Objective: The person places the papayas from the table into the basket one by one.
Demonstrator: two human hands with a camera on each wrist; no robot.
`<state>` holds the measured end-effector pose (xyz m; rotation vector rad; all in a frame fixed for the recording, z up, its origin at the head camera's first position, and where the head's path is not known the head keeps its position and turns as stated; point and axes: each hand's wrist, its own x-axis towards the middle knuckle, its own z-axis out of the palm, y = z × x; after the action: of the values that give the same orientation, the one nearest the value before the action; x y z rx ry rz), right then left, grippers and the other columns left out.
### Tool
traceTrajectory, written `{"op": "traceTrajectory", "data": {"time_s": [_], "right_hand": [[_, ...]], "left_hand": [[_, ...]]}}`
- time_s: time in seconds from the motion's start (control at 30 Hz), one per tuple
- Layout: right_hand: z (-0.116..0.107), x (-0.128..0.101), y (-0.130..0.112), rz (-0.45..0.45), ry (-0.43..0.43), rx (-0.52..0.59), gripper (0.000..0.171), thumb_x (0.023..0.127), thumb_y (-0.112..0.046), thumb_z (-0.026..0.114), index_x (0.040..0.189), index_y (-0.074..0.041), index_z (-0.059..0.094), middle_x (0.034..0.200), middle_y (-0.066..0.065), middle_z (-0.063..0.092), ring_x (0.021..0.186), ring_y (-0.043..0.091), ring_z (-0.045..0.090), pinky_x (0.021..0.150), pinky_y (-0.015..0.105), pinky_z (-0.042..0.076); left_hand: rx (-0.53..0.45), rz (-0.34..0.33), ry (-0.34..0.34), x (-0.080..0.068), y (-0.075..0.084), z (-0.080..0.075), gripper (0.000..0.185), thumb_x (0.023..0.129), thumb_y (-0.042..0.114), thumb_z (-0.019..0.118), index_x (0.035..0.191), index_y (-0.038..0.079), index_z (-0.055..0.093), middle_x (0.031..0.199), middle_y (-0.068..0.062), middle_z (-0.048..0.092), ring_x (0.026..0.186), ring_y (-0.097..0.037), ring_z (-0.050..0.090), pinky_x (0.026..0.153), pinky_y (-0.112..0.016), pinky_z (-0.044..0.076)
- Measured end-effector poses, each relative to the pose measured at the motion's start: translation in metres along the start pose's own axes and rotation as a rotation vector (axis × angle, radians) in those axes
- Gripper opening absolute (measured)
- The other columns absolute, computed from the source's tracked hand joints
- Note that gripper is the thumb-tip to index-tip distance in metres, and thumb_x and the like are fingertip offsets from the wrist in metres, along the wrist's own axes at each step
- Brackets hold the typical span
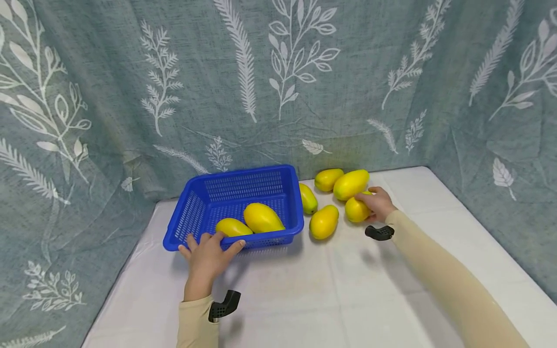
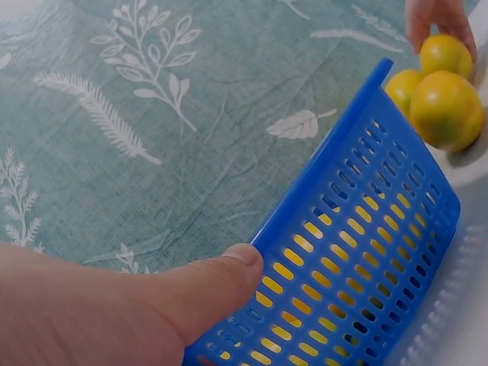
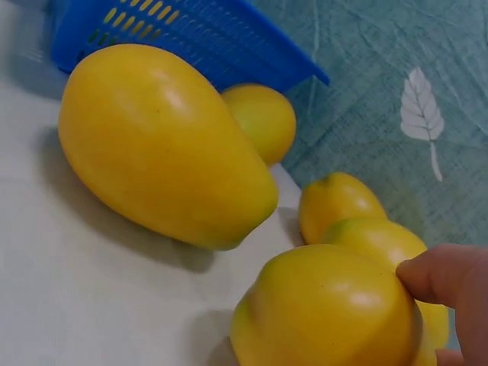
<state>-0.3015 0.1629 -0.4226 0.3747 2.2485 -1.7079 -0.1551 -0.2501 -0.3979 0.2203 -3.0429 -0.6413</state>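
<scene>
A blue perforated basket (image 1: 194,210) stands on the white table and holds two yellow mangoes (image 1: 262,217) (image 1: 232,227). My left hand (image 1: 208,245) grips its near rim, and the thumb (image 2: 206,290) presses on the basket wall (image 2: 358,252). To the basket's right, my right hand (image 1: 377,203) curls round one yellow mango (image 1: 357,210) that rests on the table. In the right wrist view a fingertip (image 3: 446,274) touches this mango (image 3: 328,313). Several more mangoes lie loose around it: one close to the basket (image 1: 308,198), one in front (image 1: 324,221), and two behind (image 1: 328,179) (image 1: 350,184).
A white cloth (image 1: 304,290) covers the table. A teal leaf-print curtain (image 1: 278,87) closes in the back and both sides. The basket's corner (image 3: 206,30) shows beyond the nearest loose mango (image 3: 160,145).
</scene>
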Motion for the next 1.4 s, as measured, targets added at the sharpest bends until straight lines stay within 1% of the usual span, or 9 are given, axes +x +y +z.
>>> {"op": "traceTrajectory", "data": {"time_s": [0.17, 0.33, 0.47, 0.6, 0.73, 0.9, 1.07, 1.2, 1.4], "right_hand": [[-0.005, -0.012, -0.020, -0.023, -0.042, 0.001, 0.080, 0.105, -0.033, 0.051, 0.164, -0.007, 0.003, 0.165, 0.029, 0.021, 0.145, 0.045, 0.038, 0.110, 0.057, 0.048], [-0.001, -0.025, -0.064, -0.106, -0.103, -0.001, 0.082, 0.104, -0.032, 0.052, 0.164, -0.008, 0.002, 0.167, 0.027, 0.018, 0.146, 0.045, 0.038, 0.110, 0.056, 0.048], [0.021, -0.033, -0.095, -0.146, -0.153, -0.012, 0.078, 0.104, -0.029, 0.054, 0.164, -0.009, 0.009, 0.164, 0.025, 0.024, 0.140, 0.044, 0.044, 0.107, 0.055, 0.050], [0.054, -0.041, -0.112, -0.176, -0.179, -0.034, 0.073, 0.102, -0.029, 0.058, 0.162, -0.011, 0.020, 0.158, 0.023, 0.036, 0.125, 0.037, 0.054, 0.096, 0.048, 0.057], [0.088, -0.047, -0.115, -0.194, -0.220, -0.039, 0.069, 0.100, -0.028, 0.061, 0.159, -0.013, 0.028, 0.153, 0.020, 0.044, 0.117, 0.033, 0.058, 0.091, 0.047, 0.059], [0.126, -0.051, -0.114, -0.207, -0.288, -0.026, 0.070, 0.099, -0.028, 0.064, 0.158, -0.013, 0.030, 0.154, 0.018, 0.042, 0.130, 0.035, 0.056, 0.101, 0.055, 0.055], [0.155, -0.054, -0.112, -0.214, -0.311, -0.041, 0.072, 0.097, -0.027, 0.068, 0.158, -0.014, 0.032, 0.156, 0.017, 0.040, 0.135, 0.037, 0.054, 0.099, 0.056, 0.056], [0.168, -0.054, -0.109, -0.223, -0.302, -0.086, 0.069, 0.096, -0.026, 0.069, 0.156, -0.016, 0.036, 0.155, 0.016, 0.042, 0.133, 0.037, 0.056, 0.096, 0.055, 0.058], [0.172, -0.055, -0.102, -0.237, -0.300, -0.141, 0.069, 0.096, -0.025, 0.070, 0.155, -0.016, 0.037, 0.156, 0.016, 0.042, 0.133, 0.037, 0.056, 0.094, 0.055, 0.059]], "left_hand": [[-0.001, -0.003, -0.012, 0.001, -0.001, -0.005, 0.073, 0.095, 0.056, 0.063, 0.138, -0.002, 0.059, 0.141, -0.039, 0.048, 0.144, -0.073, 0.001, 0.108, -0.087, -0.007], [0.007, -0.005, -0.012, 0.004, -0.004, -0.010, 0.074, 0.095, 0.057, 0.062, 0.138, -0.003, 0.058, 0.142, -0.040, 0.047, 0.144, -0.074, 0.000, 0.108, -0.087, -0.006], [0.010, -0.011, -0.008, 0.004, -0.008, -0.012, 0.073, 0.095, 0.056, 0.062, 0.138, -0.003, 0.059, 0.142, -0.040, 0.047, 0.143, -0.074, 0.001, 0.107, -0.088, -0.005], [0.012, -0.017, -0.008, 0.003, -0.011, -0.011, 0.073, 0.095, 0.056, 0.062, 0.138, -0.003, 0.059, 0.143, -0.040, 0.047, 0.143, -0.074, 0.002, 0.107, -0.088, -0.005], [0.015, -0.018, -0.011, 0.002, -0.012, -0.007, 0.074, 0.094, 0.058, 0.062, 0.138, -0.002, 0.058, 0.143, -0.040, 0.047, 0.144, -0.073, 0.002, 0.108, -0.087, -0.005], [0.015, -0.018, -0.009, 0.001, -0.009, -0.003, 0.072, 0.094, 0.057, 0.062, 0.137, -0.001, 0.060, 0.143, -0.038, 0.048, 0.144, -0.073, 0.004, 0.108, -0.087, -0.004], [0.009, -0.013, -0.006, 0.001, -0.005, 0.000, 0.072, 0.094, 0.057, 0.062, 0.137, 0.000, 0.061, 0.143, -0.037, 0.049, 0.144, -0.073, 0.005, 0.109, -0.087, -0.004], [0.008, -0.004, 0.003, 0.001, -0.002, 0.000, 0.072, 0.094, 0.058, 0.062, 0.137, 0.000, 0.061, 0.143, -0.037, 0.049, 0.143, -0.074, 0.005, 0.109, -0.087, -0.003], [0.011, 0.006, 0.012, 0.001, -0.001, -0.001, 0.072, 0.094, 0.058, 0.063, 0.136, 0.000, 0.061, 0.142, -0.038, 0.050, 0.143, -0.074, 0.005, 0.108, -0.087, -0.004]]}}
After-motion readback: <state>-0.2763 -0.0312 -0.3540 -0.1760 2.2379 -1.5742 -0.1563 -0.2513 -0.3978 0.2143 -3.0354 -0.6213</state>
